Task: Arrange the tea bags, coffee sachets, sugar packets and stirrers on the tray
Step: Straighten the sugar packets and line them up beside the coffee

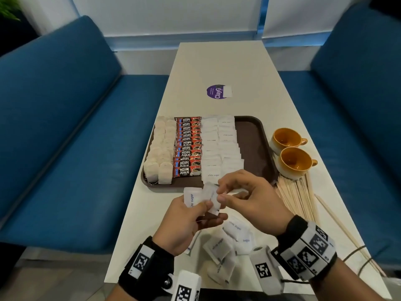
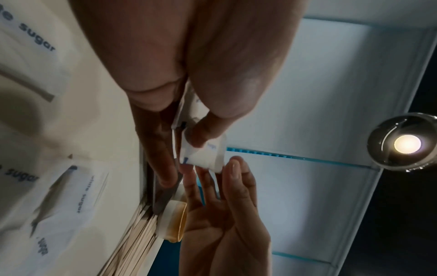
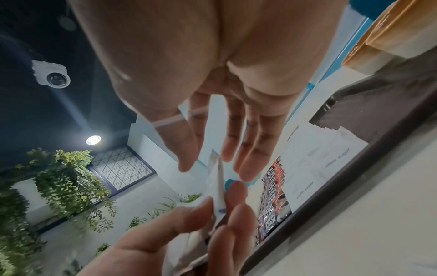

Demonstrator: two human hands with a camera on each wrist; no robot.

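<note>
A brown tray [image 1: 249,144] holds two columns of tea bags [image 1: 159,153], a column of red coffee sachets [image 1: 188,146] and two columns of white sugar packets [image 1: 219,146]. Just in front of the tray, my left hand [image 1: 208,208] grips a small fan of sugar packets [image 1: 192,197] above the table. My right hand [image 1: 220,194] pinches the edge of one packet [image 2: 203,153] in that fan, thumb on one side and fingers on the other. More loose sugar packets [image 1: 225,244] lie on the table under my hands. Wooden stirrers [image 1: 297,196] lie in a pile to the right.
Two orange cups [image 1: 284,137] [image 1: 295,161] stand right of the tray, beside the stirrers. A purple round sticker [image 1: 217,91] lies farther along the white table. Blue benches flank the table on both sides. The tray's right third is bare.
</note>
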